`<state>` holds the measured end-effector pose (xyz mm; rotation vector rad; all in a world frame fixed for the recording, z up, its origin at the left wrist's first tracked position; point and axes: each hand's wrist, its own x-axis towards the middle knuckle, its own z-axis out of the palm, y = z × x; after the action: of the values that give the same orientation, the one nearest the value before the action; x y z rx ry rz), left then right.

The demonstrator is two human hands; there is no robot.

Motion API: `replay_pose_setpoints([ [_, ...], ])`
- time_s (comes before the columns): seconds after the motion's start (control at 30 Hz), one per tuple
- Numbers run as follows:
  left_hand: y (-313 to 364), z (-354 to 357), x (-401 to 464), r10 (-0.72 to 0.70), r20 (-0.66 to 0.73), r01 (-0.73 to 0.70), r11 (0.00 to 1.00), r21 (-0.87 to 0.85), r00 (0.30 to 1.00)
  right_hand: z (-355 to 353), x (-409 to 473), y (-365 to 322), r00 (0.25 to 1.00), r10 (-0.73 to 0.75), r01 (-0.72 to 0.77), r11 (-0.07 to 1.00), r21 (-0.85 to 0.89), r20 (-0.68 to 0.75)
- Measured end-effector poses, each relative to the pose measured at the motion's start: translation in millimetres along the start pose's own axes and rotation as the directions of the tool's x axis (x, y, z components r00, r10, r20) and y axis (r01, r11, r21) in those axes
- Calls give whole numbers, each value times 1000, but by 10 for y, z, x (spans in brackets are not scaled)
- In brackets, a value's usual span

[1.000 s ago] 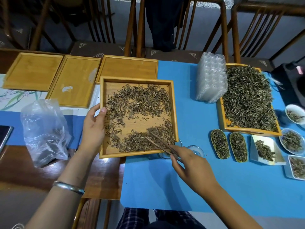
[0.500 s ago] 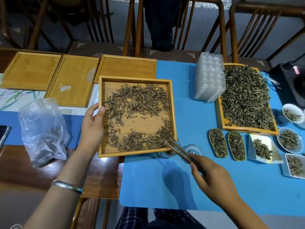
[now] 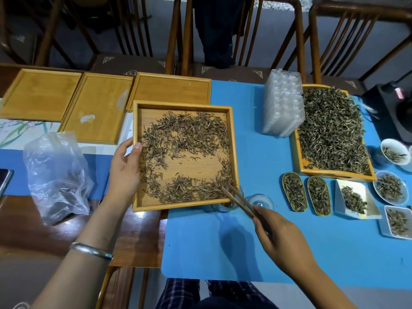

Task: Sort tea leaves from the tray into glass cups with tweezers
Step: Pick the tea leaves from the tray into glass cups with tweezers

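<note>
A square wooden tray (image 3: 136, 175) holds dry brown tea leaves (image 3: 185, 134) spread in a ring. My left hand (image 3: 124, 168) grips its left rim, thumb on the edge. My right hand (image 3: 281, 237) holds wooden tweezers (image 3: 239, 200) whose tips reach over the tray's near right corner into the leaves. Two small glass cups stand just in front of that corner: one (image 3: 225, 204) partly under the tray and tweezers, the other (image 3: 262, 200) to its right. Whether the tips hold a leaf is hidden.
Three empty wooden trays (image 3: 98, 108) lie at the back left. A clear plastic bag (image 3: 55, 175) sits left. Stacked plastic blister packs (image 3: 283, 108), a large tray of tea (image 3: 330, 130), small scoops (image 3: 294, 190) and dishes of tea (image 3: 390, 188) fill the right on the blue mat (image 3: 223, 253). Chairs stand behind.
My right hand drew the tweezers out of the tray to above the glass cups, then brought the tips back into the tray's near right corner. The left hand stayed on the rim.
</note>
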<state>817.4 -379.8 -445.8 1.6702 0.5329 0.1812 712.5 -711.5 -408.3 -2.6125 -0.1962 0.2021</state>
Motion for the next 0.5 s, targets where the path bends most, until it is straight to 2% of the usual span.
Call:
replay_pose_setpoints([
  [0.1,13,12,-8,-2,-6,2,1000,-4,1000,-11,-61,75,999,36,-37,998,42,28],
  [0.3,40,17,-17,-14,-17,14,1000,0,1000,-78,-51,43,1000,29,-28,995,100,-12],
  [0.43,43,19,-22,-13,-12,13,1000,-12,1000,-62,110,-126,997,-75,75,986,147,-3],
  [0.5,45,25,-24,-11,-8,11,1000,-19,1000,-35,193,-204,989,-136,128,984,126,56],
])
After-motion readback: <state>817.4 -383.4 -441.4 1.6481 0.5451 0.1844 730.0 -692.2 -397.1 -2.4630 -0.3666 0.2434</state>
